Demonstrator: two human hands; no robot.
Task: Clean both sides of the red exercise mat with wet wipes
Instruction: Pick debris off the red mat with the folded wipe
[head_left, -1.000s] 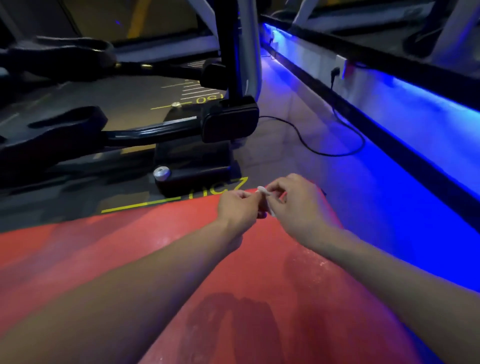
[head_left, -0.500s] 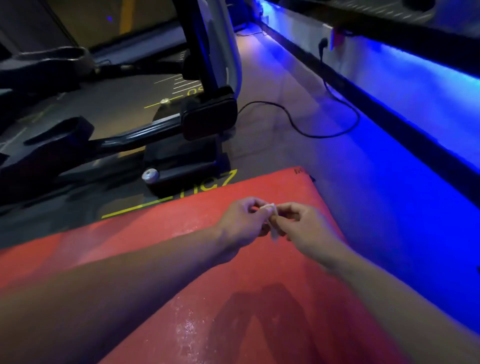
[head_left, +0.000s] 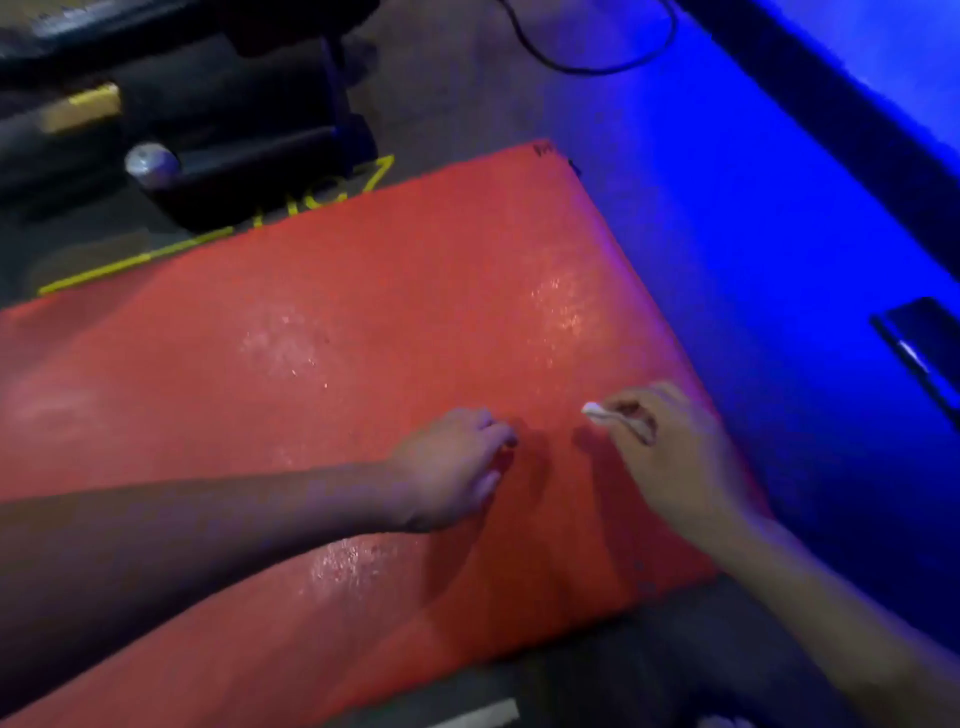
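The red exercise mat (head_left: 363, 322) lies flat on the floor and fills the middle of the view, with shiny wet patches on its surface. My right hand (head_left: 670, 457) hovers over the mat's right part and pinches a small white wet wipe (head_left: 597, 412), bunched up, at its fingertips. My left hand (head_left: 452, 462) is a short way to the left of it, low over the mat, with loosely curled fingers holding nothing. Whether the left hand touches the mat is unclear.
A black exercise machine base (head_left: 223, 156) with a silver knob (head_left: 151, 163) stands just beyond the mat's far edge. A black cable (head_left: 597, 65) loops on the floor at the top. A dark flat object (head_left: 919, 348) lies on the blue-lit floor to the right.
My hands have come apart: both held the wipe together, and now only the right hand has it. The view has tilted down toward the mat.
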